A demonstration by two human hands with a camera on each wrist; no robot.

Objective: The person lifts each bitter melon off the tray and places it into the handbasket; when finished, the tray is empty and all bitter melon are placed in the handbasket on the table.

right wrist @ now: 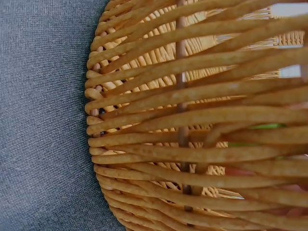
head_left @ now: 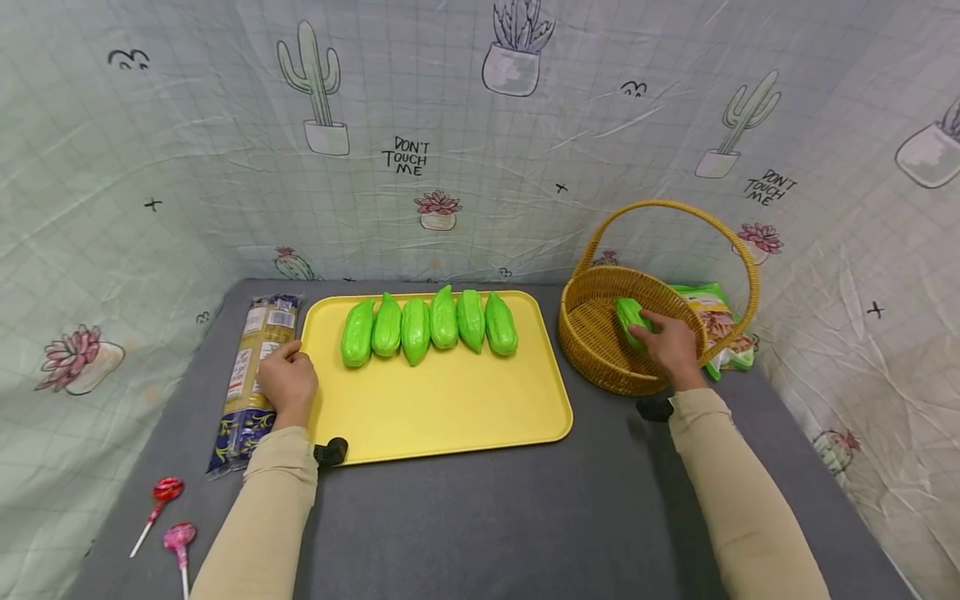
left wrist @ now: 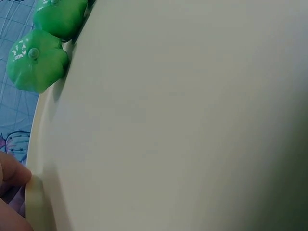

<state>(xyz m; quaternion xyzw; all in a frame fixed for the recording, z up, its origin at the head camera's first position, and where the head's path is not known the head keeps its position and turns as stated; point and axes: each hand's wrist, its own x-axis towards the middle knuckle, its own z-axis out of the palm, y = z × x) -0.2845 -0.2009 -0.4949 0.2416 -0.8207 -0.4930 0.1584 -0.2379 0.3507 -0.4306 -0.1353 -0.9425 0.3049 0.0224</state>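
In the head view, several glossy green star fruits (head_left: pixel 416 332), ridged and pointed, stand in a row along the far side of a yellow tray (head_left: pixel 450 408). My left hand (head_left: pixel 288 385) holds the tray's left rim, its fingers curled there beside a long packet of noodles (head_left: pixel 255 367). The left wrist view shows fingertips (left wrist: pixel 17 174) right at the rim. Inside a wicker basket (head_left: pixel 600 367) on the right, my right hand (head_left: pixel 670 343) grips another green star fruit (head_left: pixel 630 315). From the right wrist, the basket's woven side (right wrist: pixel 192 115) hides most of that hand.
A green and white food bag (head_left: pixel 720 325) lies behind the basket, whose tall handle (head_left: pixel 660 204) arches overhead. Two lollipops, one red (head_left: pixel 167 490) and one pink (head_left: pixel 180 537), lie at the front left. A printed cloth (head_left: pixel 375 225) encloses the grey table (head_left: pixel 480 525).
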